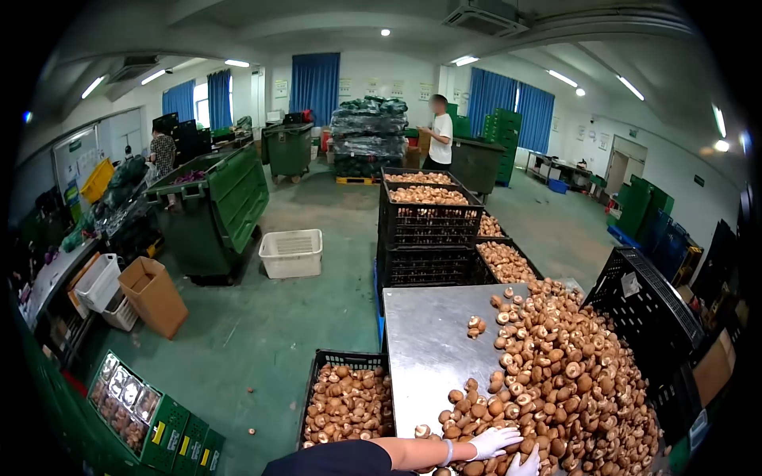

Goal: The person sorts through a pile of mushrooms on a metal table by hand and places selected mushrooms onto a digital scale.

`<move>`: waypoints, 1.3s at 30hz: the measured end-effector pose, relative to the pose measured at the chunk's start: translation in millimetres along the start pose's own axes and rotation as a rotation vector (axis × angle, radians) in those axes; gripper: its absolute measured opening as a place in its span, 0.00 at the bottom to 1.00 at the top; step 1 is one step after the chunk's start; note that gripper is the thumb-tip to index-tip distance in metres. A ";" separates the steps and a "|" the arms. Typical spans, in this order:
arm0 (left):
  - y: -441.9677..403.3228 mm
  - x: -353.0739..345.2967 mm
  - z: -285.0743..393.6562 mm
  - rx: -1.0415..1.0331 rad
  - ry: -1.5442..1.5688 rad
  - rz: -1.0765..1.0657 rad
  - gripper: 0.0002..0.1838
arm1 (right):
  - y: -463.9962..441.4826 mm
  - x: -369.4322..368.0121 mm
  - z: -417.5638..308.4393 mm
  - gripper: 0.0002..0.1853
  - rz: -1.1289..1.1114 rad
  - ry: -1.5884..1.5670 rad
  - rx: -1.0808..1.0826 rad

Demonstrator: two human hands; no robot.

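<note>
A large heap of brown shiitake mushrooms (579,365) covers the right side of a metal table (425,333). My left hand (494,443), in a white glove, reaches in from the lower left and rests on the near edge of the heap, fingers stretched out. Close beside it, at the bottom edge, my right hand (524,463) is also gloved in white; its fingers are apart, touching mushrooms, and the rest is cut off by the frame. No mushroom shows gripped in either hand. A few mushrooms (476,326) lie apart from the heap on the metal.
Left of the table stands a black crate (316,397) of mushrooms. Stacked black crates (429,222) adjoin its far end; a tilted black crate (643,305) borders the heap. A white basket (291,254), cardboard box (153,296) and green bin (214,214) stand on the floor. Two people are farther back.
</note>
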State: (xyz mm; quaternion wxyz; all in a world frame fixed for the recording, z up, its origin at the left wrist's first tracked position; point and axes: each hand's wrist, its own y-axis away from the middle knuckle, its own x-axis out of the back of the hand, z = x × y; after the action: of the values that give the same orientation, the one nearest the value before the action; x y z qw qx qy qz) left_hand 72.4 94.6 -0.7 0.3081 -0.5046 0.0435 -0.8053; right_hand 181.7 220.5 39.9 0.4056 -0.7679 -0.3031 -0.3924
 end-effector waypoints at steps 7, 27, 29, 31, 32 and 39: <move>-0.3 3.8 6.7 0.096 0.077 -0.018 0.36 | 4.7 7.3 1.3 0.28 0.030 0.019 0.065; 0.5 4.9 5.4 0.055 0.002 -0.027 0.35 | 5.4 -8.5 6.3 0.32 -0.028 -0.045 -0.025; 0.8 7.2 6.6 0.060 0.013 -0.025 0.35 | 5.8 -7.5 5.8 0.32 -0.023 -0.046 -0.019; 0.7 8.6 8.0 0.070 0.021 -0.041 0.35 | 5.6 -4.5 3.9 0.33 -0.043 -0.060 -0.033; 1.0 6.6 7.3 0.073 0.022 -0.041 0.35 | 5.9 -5.2 4.2 0.33 -0.046 -0.060 -0.032; 0.4 4.3 7.0 0.062 0.018 -0.002 0.35 | 6.5 -8.0 8.4 0.32 -0.035 -0.037 -0.015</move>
State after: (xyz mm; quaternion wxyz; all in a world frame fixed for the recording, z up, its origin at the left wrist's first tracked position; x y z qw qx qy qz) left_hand 77.1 93.6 6.0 0.3222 -0.4873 0.0207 -0.8113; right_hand 185.7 223.5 27.6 0.3873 -0.7727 -0.3207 -0.3874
